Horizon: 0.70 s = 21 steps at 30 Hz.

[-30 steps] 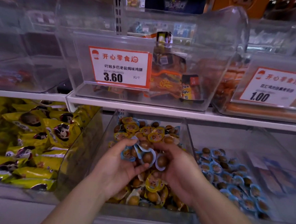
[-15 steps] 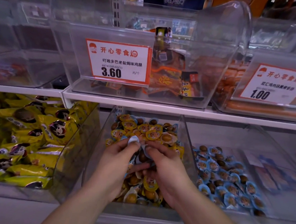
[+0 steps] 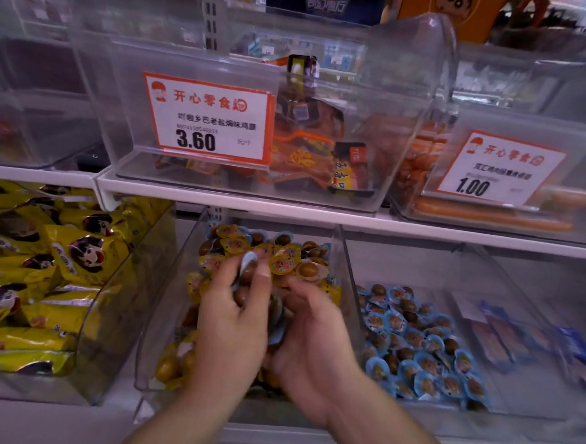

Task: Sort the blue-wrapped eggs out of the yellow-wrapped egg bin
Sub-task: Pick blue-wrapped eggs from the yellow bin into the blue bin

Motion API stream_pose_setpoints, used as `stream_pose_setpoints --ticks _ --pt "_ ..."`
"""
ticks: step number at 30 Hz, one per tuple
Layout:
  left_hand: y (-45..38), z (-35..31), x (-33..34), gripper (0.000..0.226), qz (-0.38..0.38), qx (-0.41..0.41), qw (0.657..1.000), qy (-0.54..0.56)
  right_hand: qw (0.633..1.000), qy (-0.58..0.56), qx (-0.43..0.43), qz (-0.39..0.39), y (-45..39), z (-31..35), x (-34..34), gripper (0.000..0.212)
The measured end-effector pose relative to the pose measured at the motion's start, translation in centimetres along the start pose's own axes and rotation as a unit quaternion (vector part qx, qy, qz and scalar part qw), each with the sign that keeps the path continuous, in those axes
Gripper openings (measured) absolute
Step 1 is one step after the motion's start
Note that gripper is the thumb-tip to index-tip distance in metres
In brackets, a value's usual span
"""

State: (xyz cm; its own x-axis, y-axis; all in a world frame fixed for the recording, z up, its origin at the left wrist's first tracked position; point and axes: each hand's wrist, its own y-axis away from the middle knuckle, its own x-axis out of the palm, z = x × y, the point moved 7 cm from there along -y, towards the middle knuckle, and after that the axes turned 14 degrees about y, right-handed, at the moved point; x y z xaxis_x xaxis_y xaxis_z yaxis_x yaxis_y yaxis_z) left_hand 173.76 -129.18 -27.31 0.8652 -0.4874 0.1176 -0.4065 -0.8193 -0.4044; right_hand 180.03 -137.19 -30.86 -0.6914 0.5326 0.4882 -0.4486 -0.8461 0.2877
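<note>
Both my hands are inside the clear middle bin (image 3: 162, 320) on the lower shelf, over a heap of yellow-wrapped eggs (image 3: 282, 260). My left hand (image 3: 232, 324) is closed around several blue-wrapped eggs (image 3: 247, 270), one sticking up between thumb and fingers. My right hand (image 3: 311, 343) is cupped against it, and more blue-wrapped eggs (image 3: 276, 327) are pressed between the two palms. The clear bin to the right (image 3: 480, 278) holds a layer of blue-wrapped eggs (image 3: 421, 346).
A bin of yellow snack packets (image 3: 41, 275) stands to the left. The white shelf edge (image 3: 319, 215) runs just above the bins, carrying clear boxes with price tags 3.60 (image 3: 207, 120) and 1.00 (image 3: 497, 167). Blue flat packets (image 3: 524, 335) lie far right.
My hands have gone from open palms showing the blue-wrapped eggs to pressed together around them, and have sunk a little lower in the bin. The view has drifted downward.
</note>
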Motion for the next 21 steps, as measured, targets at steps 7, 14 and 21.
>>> stream_pose_setpoints --ticks 7,14,21 --pt "3.4 -3.3 6.6 0.069 0.234 0.165 0.951 -0.121 0.994 0.061 -0.08 -0.035 2.2 3.3 -2.4 0.055" --pt "6.5 -1.8 11.2 0.072 0.272 0.058 0.954 -0.114 0.951 0.194 -0.191 -0.149 4.9 6.8 -8.1 0.04" --pt "5.2 1.1 13.2 0.078 0.298 -0.027 0.951 -0.077 0.944 0.181 -0.132 -0.24 3.4 11.1 -16.8 0.012"
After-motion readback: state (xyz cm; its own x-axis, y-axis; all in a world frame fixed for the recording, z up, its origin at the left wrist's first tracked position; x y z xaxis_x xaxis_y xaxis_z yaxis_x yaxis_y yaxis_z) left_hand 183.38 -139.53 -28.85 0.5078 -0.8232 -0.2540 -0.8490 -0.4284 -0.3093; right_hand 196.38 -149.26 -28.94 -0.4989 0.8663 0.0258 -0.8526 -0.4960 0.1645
